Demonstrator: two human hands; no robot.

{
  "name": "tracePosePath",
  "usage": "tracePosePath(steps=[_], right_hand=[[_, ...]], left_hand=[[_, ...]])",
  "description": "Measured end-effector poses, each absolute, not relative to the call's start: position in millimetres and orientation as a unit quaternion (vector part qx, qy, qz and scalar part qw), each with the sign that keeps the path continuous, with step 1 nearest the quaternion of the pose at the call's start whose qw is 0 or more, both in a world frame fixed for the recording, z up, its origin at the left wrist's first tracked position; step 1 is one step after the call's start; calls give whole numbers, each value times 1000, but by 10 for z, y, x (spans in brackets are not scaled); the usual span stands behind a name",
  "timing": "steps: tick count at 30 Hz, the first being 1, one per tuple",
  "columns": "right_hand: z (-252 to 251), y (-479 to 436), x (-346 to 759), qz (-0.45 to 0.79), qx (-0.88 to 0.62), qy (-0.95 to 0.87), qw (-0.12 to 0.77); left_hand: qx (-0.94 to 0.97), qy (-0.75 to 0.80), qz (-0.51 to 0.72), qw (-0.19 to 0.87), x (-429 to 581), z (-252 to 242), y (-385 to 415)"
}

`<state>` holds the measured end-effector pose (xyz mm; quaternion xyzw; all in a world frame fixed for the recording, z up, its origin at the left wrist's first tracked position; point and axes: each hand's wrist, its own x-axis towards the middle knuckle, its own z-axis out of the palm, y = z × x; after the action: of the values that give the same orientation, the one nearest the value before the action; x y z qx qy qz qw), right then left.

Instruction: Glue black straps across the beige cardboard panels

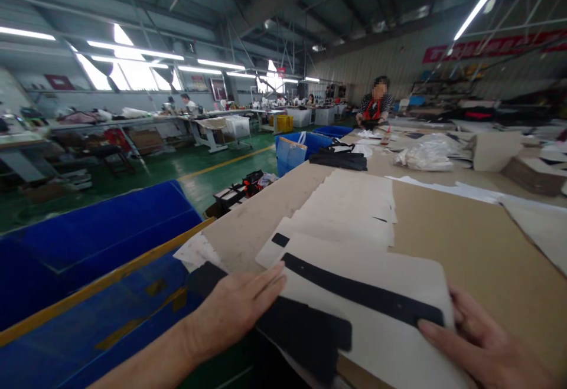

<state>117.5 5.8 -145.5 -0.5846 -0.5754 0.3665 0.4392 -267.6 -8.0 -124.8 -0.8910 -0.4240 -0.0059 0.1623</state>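
Note:
A white sheet with rounded corners lies at the table's near edge, a long curved black strip across it. My left hand rests with fingers stretched out, fingertips at the strip's left end. My right hand pinches the sheet's right edge, thumb on top by the strip's right end and fingers at the far side, partly hidden. Black pieces hang over the table edge below my left hand. Farther up, overlapping white sheets lie in a row; a small black patch shows on one.
Blue bins stand on the floor to the left, beside the tan table. Black folded fabric and a clear plastic bag lie farther back. Another person stands at the table's far end.

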Motion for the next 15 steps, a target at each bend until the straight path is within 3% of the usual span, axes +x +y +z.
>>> tracePosePath(steps=[3,15], right_hand=[[-1441,248,754,504,-531,-541,415],[-1822,413,415,362,-596,-632,340]], left_hand=[[-853,-503,-14,136,-3019,-1485,130],[-821,-571,-11,20,-3209,-1641,290]])
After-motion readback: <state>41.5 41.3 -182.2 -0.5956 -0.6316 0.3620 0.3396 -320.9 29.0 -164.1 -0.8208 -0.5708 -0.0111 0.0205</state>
